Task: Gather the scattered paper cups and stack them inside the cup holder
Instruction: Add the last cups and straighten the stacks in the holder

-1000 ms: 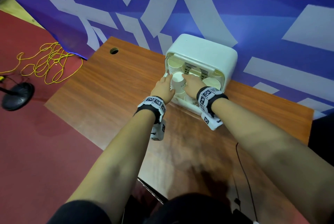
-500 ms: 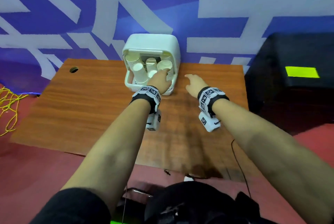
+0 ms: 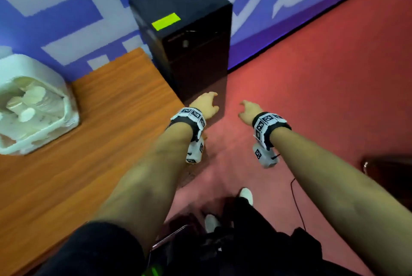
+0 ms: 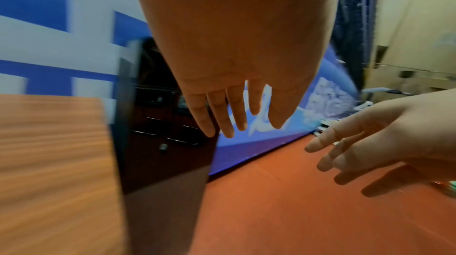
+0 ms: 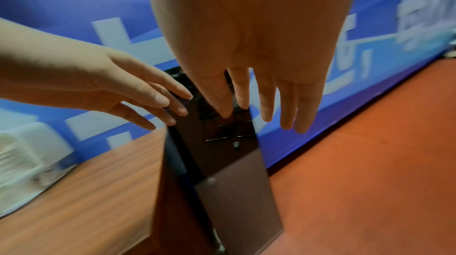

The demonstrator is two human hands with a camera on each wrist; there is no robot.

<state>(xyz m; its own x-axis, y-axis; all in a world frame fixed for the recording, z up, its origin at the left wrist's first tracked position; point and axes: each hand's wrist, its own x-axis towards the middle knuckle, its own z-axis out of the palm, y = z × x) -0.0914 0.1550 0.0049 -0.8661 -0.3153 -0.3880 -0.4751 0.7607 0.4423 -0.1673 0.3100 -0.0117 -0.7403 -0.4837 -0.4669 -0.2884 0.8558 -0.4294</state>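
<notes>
Our left hand hangs in the air past the right end of the brown wood-grain table, fingers straight and slightly spread, holding nothing. Our right hand is level with it, just to its right and apart from it, over the red floor; its fingers are also stretched out and loose, with nothing in them. Both palms face down.

The white plastic box-shaped cup holder sits far to the left of our left hand, on the table near the wall, its open front turned toward us and somewhat upward. Inside it we see cream-white paper cups lying in nested rows with their mouths and bases showing; the picture is too blurred to count them. In the right wrist view the holder shows as a pale smear at the left edge, well behind the left hand.

Straight ahead of both hands stands a tall black glossy cabinet with a lime-green rectangular label on its top, just beyond the table's end. Behind it runs a blue wall banner with large white shapes. Each wrist carries a black band with white square-patterned marker blocks. Below our arms we see dark clothing and white shoes on the floor.
</notes>
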